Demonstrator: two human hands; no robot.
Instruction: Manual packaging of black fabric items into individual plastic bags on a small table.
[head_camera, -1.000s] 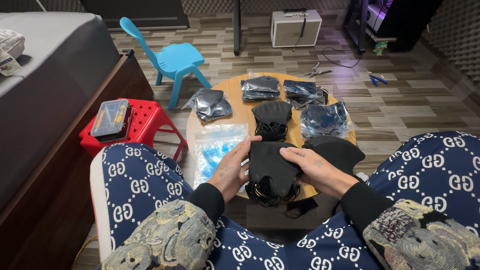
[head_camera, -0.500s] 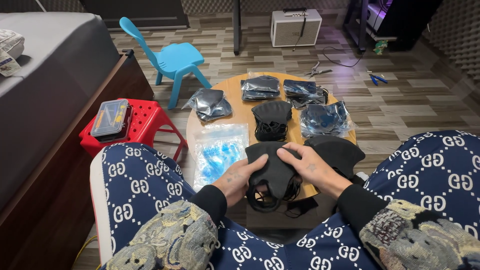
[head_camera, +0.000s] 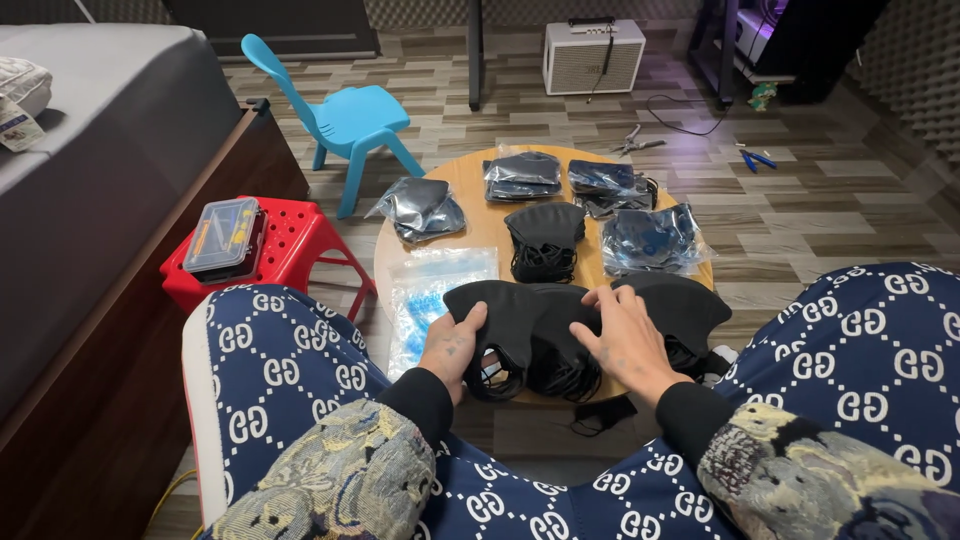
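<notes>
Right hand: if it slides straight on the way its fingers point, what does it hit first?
The right hand points up-left across the black mask stack. Past that stack, likely the smaller black mask pile mid-table, though depth is unclear.
</notes>
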